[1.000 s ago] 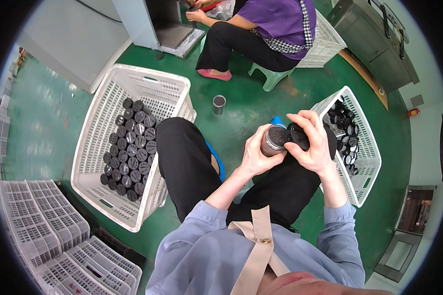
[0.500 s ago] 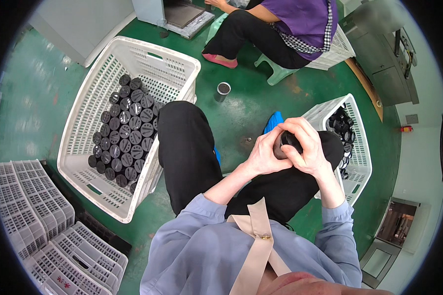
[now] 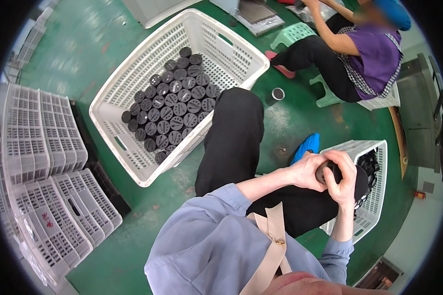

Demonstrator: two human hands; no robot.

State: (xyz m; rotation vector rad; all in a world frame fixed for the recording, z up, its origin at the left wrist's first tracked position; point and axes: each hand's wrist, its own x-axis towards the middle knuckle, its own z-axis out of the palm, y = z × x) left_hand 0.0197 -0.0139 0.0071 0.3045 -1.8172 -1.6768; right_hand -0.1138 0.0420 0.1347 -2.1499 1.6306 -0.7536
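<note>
Above my right thigh, my left hand (image 3: pixel 305 173) and my right hand (image 3: pixel 346 178) close together around a small dark cylindrical container (image 3: pixel 322 173). The left fingers wrap its side. My right fingers and thumb curl over its black top, so much of it is hidden. Beside my right knee stands a white slatted crate (image 3: pixel 374 209) of loose black parts (image 3: pixel 370 164) that look like lids. To my left, a larger white crate (image 3: pixel 202 37) contains many black-topped cylinders (image 3: pixel 170 100) packed in rows.
Ahead on the green floor stands a single dark-filled cup (image 3: pixel 277 94). A co-worker in purple (image 3: pixel 376 69) sits beyond it on a green stool (image 3: pixel 325 93). Stacked white crates (image 3: pixel 66 128) rise at far left. A blue shoe cover (image 3: pixel 307 146) shows past my hands.
My view has swung left, so the crates, the cup and the co-worker appear farther right. Both hands still clasp the container, and the right fingers now bend more closely over its top.
</note>
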